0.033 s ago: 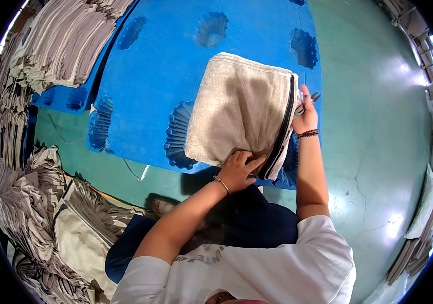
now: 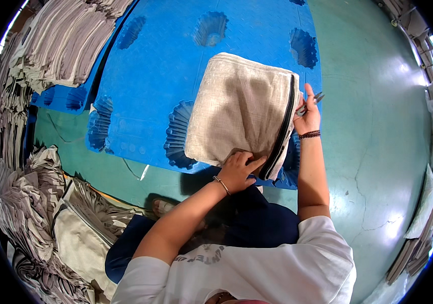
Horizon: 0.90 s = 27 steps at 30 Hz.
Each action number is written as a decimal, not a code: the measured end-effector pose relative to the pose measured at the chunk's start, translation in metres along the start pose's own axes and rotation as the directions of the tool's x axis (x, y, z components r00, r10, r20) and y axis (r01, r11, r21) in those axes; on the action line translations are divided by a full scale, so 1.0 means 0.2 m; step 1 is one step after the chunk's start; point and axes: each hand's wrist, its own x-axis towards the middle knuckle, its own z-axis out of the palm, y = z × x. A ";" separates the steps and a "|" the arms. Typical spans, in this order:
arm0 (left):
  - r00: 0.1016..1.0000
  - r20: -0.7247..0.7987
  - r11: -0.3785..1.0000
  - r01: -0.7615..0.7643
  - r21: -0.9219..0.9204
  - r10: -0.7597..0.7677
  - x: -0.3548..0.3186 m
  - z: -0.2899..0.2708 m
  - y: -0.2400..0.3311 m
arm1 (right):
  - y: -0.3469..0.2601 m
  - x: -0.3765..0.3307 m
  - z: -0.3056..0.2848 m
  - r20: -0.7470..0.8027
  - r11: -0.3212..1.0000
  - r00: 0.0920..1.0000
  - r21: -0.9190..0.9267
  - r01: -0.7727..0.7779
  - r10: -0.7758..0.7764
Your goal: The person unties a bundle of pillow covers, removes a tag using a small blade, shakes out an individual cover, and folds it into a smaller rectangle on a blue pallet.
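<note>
A folded beige cloth cover [image 2: 239, 109] with a black zipper [image 2: 283, 129] along its right side lies on a blue plastic pallet [image 2: 160, 76]. My left hand [image 2: 239, 166] rests on its near edge, fingers laid out over the fabric, thumb and forefinger apart beside the zipper's near end. At the right edge of the cover is my right hand [image 2: 308, 119], palm turned up. Small metal thread snips [image 2: 318, 98] lie in that hand, their tip poking out past the fingers. Part of the snips and some right fingers are hidden by the hand and cloth.
Stacks of folded beige covers [image 2: 69, 40] stand at the far left on another blue pallet. Heaped covers [image 2: 39, 202] crowd the near left by my leg. Green floor [image 2: 368, 126] stretches to the right. Hollows [image 2: 211, 29] dent the pallet.
My right hand has shifted slightly to the right with the thread snips, whose tip shows a little farther out. The left hand and the cover look the same.
</note>
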 end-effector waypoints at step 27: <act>0.554 0.541 -0.235 0.528 -0.816 -0.633 -0.16 0.11 0.16 | 0.06 0.00 -0.27 -0.045 0.142 0.997 -0.989 -0.036 -0.067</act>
